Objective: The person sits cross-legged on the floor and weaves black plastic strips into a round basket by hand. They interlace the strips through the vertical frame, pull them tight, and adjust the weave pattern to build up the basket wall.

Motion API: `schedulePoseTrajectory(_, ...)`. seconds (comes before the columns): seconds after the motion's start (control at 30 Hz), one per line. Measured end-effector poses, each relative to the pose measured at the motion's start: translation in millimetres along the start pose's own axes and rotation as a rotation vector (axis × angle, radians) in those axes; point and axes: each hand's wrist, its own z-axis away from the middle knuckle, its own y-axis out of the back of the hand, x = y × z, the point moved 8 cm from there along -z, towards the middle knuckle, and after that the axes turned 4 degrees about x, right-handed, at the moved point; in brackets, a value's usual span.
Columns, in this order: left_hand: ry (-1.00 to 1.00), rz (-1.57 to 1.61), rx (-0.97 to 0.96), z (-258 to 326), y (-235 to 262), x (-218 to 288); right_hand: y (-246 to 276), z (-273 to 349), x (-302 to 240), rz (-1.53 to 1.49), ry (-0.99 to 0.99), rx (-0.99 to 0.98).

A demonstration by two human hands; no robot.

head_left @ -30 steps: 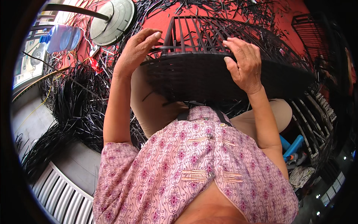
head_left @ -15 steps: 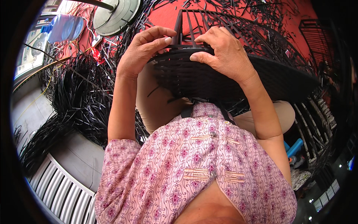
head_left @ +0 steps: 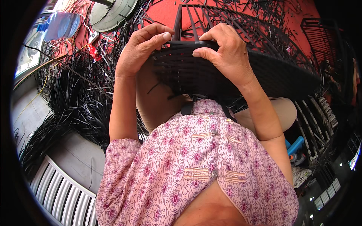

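A black woven piece [head_left: 222,77] of flat strips on a dark frame lies across my lap. Bare uprights [head_left: 192,24] of the frame rise beyond the woven part. My left hand [head_left: 141,47] is at the left end of the weave's upper edge, beside a corner post [head_left: 177,24]. Its thumb and forefinger are pinched together, and what lies between them is hidden. My right hand [head_left: 232,54] grips the upper edge further right, its thumb on the near side and its bent forefinger over the top by an upright.
Heaps of loose black strips [head_left: 81,83] lie to the left. Beyond them are a clear blue plastic bottle [head_left: 62,26] and a round grey base [head_left: 113,15] on the red floor [head_left: 162,13]. A white slatted seat [head_left: 64,192] is at lower left. Something blue-handled [head_left: 296,145] lies right.
My right hand's thumb and forefinger have moved closer to the weave's edge. The surroundings have shifted slightly up and left in the picture. My left hand keeps its pinch.
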Motion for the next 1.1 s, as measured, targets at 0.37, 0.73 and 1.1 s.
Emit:
schedulePoseTrajectory(0.37,-0.062,-0.013,0.062,16,-7,-8,5,15,-14,0.049,0.09,0.168)
schedulePoseTrajectory(0.73,-0.335,-0.288,0.165,29,-10,11,5,23,-17,0.111,0.121,0.185)
schedulePoseTrajectory(1.1,-0.495,-0.614,0.164,27,-27,60,39,25,26,0.116,0.052,-0.117)
